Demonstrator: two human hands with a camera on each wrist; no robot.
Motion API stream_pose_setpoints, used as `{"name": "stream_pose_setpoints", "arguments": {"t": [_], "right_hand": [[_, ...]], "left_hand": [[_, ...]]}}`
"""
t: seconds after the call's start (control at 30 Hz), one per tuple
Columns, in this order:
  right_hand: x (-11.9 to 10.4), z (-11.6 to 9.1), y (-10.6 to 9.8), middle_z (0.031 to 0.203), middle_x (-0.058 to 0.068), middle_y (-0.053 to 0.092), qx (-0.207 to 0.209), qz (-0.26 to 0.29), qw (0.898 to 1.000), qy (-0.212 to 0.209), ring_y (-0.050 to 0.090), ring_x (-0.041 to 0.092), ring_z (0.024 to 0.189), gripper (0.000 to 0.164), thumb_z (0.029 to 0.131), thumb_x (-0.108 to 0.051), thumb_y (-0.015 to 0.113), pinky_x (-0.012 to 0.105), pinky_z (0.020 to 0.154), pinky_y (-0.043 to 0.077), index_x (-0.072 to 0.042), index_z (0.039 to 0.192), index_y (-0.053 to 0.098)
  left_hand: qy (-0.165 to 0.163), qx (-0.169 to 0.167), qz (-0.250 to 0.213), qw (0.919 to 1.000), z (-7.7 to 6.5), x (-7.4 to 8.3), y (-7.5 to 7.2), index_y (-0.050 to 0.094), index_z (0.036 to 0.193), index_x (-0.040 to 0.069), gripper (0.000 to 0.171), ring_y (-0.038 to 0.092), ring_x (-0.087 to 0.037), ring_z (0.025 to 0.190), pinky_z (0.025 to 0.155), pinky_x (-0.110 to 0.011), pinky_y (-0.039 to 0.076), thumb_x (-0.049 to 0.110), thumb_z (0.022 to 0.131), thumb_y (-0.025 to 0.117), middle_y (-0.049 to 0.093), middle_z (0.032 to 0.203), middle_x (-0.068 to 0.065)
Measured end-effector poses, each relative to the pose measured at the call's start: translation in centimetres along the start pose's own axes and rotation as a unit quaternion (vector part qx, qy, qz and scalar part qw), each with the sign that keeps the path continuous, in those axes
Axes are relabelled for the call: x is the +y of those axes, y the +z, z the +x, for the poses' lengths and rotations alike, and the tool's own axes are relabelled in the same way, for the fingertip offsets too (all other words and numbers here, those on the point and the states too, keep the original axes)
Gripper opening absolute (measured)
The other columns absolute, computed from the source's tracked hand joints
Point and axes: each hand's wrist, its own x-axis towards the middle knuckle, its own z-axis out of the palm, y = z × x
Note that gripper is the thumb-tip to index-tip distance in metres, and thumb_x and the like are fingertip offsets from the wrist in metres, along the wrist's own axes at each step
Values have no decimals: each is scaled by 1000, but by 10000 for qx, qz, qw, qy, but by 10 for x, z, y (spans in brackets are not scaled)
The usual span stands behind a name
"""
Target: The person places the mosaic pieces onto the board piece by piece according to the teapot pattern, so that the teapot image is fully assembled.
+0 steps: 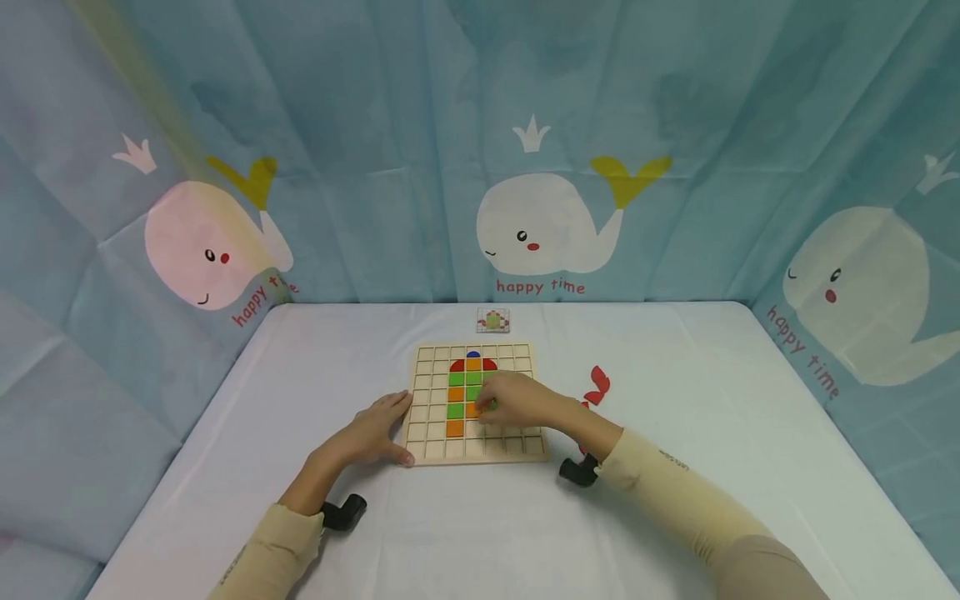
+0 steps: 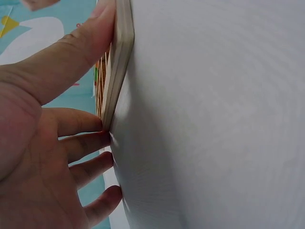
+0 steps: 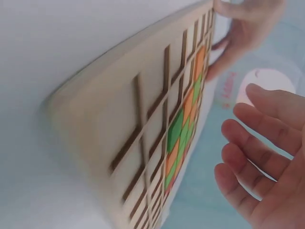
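From where I stand, the pale wooden grid board lies flat, its coloured square tiles set in columns that run from its far side toward its near side. The loose red curved pieces lie off the board's right side, strung out roughly along that same far-to-near line, some partly hidden by the right forearm. That makes the right hand much the nearer one: it hovers over the right-middle of the board, fingers loosely bent, and the right wrist view shows nothing between them. The left hand is opposite, spread along the board's left edge, thumb at the near-left corner, touching but not clamped. The two hands are apart, with part of the board between them. Just beyond the board's far edge lies a small printed card.
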Motion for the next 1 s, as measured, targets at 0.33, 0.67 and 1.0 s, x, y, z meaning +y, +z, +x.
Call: {"name": "stream_pose_setpoints", "arguments": {"t": [0.33, 0.67, 1.0], "right_hand": [[33, -51, -14, 90, -4, 69, 141, 135, 9979, 621, 58, 13, 87, 18, 88, -23, 70, 29, 80, 51, -10, 99, 77], [57, -102, -7, 90, -8, 68, -9, 503, 9931, 1061, 56, 12, 88, 12, 85, -17, 73, 24, 75, 51, -13, 95, 78], [70, -136, 3, 82, -12, 62, -197, 373, 9960, 790, 51, 4, 80, 11, 77, -16, 81, 18, 67, 48, -17, 87, 78]], "left_hand": [[-21, 3, 30, 10000, 1, 0, -1, 28, 152, 0, 110, 20, -44, 147, 115, -66, 20, 36, 67, 88, 25, 159, -22], [35, 12, 51, 10000, 0, -1, 1, 28, 152, -1, 110, 21, -45, 147, 114, -67, 21, 37, 67, 87, 25, 159, -22], [-2, -17, 15, 10000, 0, -2, 2, 27, 152, 0, 112, 20, -45, 147, 114, -67, 21, 38, 66, 88, 25, 159, -22]]}}
